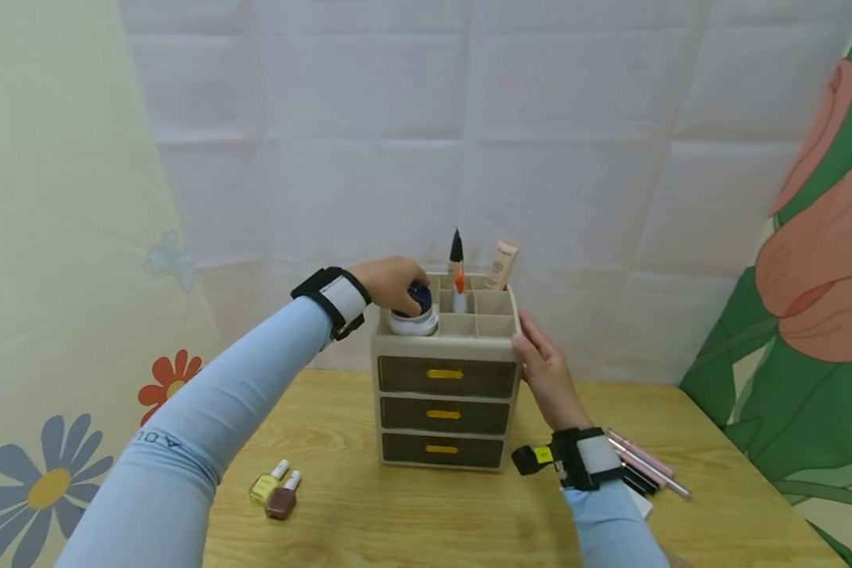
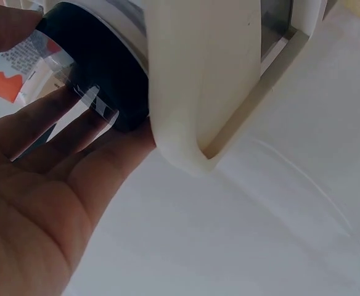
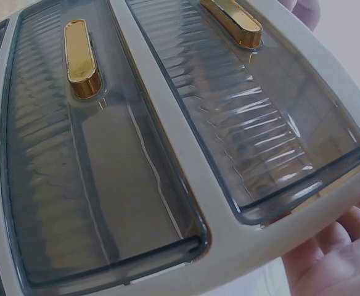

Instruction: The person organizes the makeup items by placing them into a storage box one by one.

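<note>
A beige cosmetics organizer (image 1: pixel 445 345) with dark translucent drawers and yellow-gold handles stands upright. At its top left compartment, my left hand (image 1: pixel 392 283) grips a dark blue jar (image 1: pixel 419 296) between thumb and fingers. In the left wrist view, that jar (image 2: pixel 100 61) has a clear rim around its dark part. Directly below it sits a white jar (image 1: pixel 413 324) in the compartment. My right hand (image 1: pixel 548 371) rests with extended fingers against the organizer's right side. Seen from the right wrist, its fingers (image 3: pixel 334 246) lie alongside the drawer frame (image 3: pixel 229 246).
A dark-tipped tube (image 1: pixel 457 248), an orange-and-white tube (image 1: pixel 459 292) and a beige BB tube (image 1: pixel 501 264) stand in compartments. Yellow (image 1: pixel 264 487) and mauve (image 1: pixel 281 502) nail polish bottles lie at the left. Several slender pink, silver and black cosmetic tubes (image 1: pixel 646 461) lie right.
</note>
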The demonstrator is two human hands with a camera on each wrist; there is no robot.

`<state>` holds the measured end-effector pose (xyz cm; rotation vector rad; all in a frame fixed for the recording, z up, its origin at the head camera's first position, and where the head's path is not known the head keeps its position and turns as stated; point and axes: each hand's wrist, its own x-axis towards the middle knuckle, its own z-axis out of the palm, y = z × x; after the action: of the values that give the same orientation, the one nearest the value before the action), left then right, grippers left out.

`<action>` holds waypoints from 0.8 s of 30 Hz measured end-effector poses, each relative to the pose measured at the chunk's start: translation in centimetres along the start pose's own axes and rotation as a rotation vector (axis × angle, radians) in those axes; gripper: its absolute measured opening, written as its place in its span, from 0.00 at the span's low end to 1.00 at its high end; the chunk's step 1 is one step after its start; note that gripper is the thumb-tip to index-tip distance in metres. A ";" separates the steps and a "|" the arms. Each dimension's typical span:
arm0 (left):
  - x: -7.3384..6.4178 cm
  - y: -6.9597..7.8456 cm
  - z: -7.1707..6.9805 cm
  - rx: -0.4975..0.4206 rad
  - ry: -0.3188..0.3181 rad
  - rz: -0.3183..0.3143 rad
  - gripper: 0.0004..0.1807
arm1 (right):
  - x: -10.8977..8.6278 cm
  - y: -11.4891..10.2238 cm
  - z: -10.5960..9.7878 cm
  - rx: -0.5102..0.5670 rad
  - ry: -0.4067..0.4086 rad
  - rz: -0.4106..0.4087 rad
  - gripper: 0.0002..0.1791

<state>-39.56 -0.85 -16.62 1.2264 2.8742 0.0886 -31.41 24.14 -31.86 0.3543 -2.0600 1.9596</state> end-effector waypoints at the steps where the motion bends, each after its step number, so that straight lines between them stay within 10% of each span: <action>1: 0.0 0.0 0.1 0.001 -0.003 0.000 0.26 | 0.0 0.0 0.0 0.001 0.002 0.000 0.35; 24: -0.2 -0.5 0.1 -0.080 -0.047 -0.048 0.28 | -0.1 -0.3 0.7 -0.013 0.012 0.010 0.34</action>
<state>-39.81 -1.33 -16.72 1.1296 2.8288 0.1700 -31.29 23.46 -31.67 0.3296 -2.0703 1.9487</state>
